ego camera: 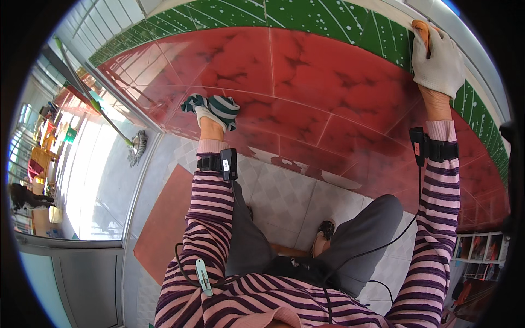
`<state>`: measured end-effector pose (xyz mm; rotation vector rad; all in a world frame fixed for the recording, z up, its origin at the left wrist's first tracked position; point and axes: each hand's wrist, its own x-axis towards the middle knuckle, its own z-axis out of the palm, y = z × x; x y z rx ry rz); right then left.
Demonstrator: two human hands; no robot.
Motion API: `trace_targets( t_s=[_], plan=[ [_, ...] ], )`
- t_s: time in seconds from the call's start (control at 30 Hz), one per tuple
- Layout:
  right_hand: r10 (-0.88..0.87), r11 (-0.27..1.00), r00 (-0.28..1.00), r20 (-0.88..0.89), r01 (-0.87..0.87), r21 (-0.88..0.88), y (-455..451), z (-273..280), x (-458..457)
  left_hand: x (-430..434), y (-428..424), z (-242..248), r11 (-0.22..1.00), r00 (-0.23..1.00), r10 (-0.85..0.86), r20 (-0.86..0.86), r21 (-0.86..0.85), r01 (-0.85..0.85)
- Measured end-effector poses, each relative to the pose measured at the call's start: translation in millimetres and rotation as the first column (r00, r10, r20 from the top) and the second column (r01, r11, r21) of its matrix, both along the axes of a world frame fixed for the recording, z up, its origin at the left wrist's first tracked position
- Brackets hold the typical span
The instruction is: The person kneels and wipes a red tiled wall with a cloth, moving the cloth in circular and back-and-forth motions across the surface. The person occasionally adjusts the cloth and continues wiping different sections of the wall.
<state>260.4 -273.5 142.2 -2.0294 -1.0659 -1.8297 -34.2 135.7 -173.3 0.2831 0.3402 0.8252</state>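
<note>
In the head view my left hand [211, 115], in a white glove, is closed around a bunched green-and-white striped cloth [223, 107] against the wall of red marbled tiles [303, 69]. High at the right, my right hand [438, 61] wears a white knit glove with bare skin showing at a fingertip. It grips or rests on the ledge above the band of green tiles [324, 20]; whether it holds anything there cannot be told. A black strapped device with a cable sits on each striped sleeve.
A mop [137, 143] with a green handle leans beyond the metal door frame [137, 197] on the left. A reddish-brown mat [168, 229] lies on the grey tiled floor [283, 201]. A white rack [478, 248] stands at the right.
</note>
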Motion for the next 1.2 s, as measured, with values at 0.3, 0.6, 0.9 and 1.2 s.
trace_targets(
  t_s=[0.3, 0.6, 0.9, 1.2],
  plan=[
    [-0.051, 0.999, 0.999, -0.013, 0.051, 0.008, -1.7, -0.6, 1.8, 89.6, -70.4, -151.1, 0.924, 0.842, -0.376, -0.386, -0.220, 0.311],
    [-0.030, 1.000, 0.999, 0.020, 0.030, -0.009, -2.4, 2.8, 5.1, 110.8, -195.1, -26.1, 0.789, 0.831, -0.549, -0.094, -0.388, 0.477],
    [0.008, 1.000, 1.000, 0.005, -0.008, 0.008, -2.8, 3.0, 4.6, 59.9, -109.2, 18.7, 0.883, 0.893, -0.446, 0.065, -0.134, 0.451],
    [0.049, 0.997, 0.998, -0.042, -0.046, 0.056, 2.6, -3.6, -13.1, 95.1, -40.2, -139.1, 0.975, 0.916, -0.003, -0.401, -0.204, -0.086]
  ],
)
